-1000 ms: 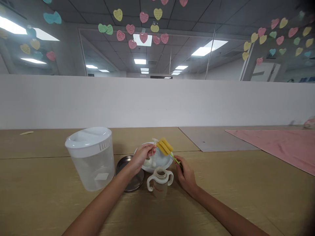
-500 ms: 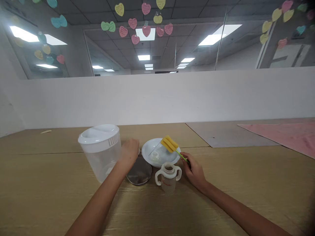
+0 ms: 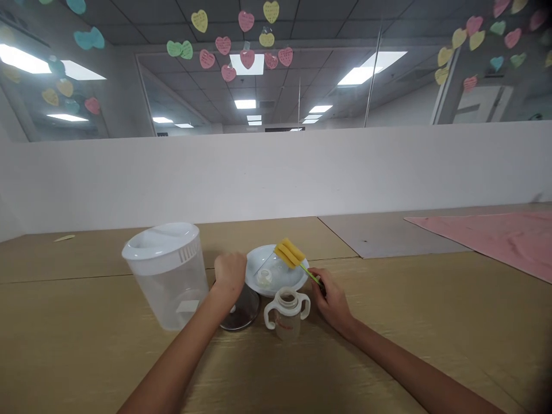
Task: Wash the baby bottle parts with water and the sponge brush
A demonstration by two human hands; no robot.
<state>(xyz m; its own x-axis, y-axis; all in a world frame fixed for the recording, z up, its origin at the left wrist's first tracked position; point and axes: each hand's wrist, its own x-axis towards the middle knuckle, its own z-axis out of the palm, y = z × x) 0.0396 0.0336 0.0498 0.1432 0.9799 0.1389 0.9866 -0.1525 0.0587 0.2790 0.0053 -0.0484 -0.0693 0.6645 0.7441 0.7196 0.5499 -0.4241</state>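
Head view gives me both hands over the table (image 3: pixel 336 368), and I take the white bowl (image 3: pixel 280 289) as my landmark. At its right side, I have the right hand (image 3: pixel 331 299) closed around the handle of the brush (image 3: pixel 289 253). The brush's yellow head is raised over the bowl, tilted up and to the left on a green stem. Just left of the bowl, the left hand (image 3: pixel 230 271) is above the metal tray (image 3: pixel 246 310), back of the hand toward me and fingers curled under. I cannot tell from here whether those fingers grip anything; a small white bit shows by the tray beneath them, too small for me to name.

In front of the bowl, on my side, the two-handled bottle (image 3: pixel 287 322) stands upright with its mouth uncovered. Inside the bowl I can make out a small pale piece (image 3: pixel 264 278) and a thin clear line slanting near the left rim, which I cannot identify. Left of the bowl, past the tray, stands the tall clear tub (image 3: pixel 168 299) with its white lid (image 3: pixel 161 241) on. Well to the right of the bowl, the pink cloth (image 3: pixel 513 238) lies flat, and behind the bowl runs the white wall (image 3: pixel 259 178), with heart-shaped notes (image 3: pixel 246 21) on the glass above.
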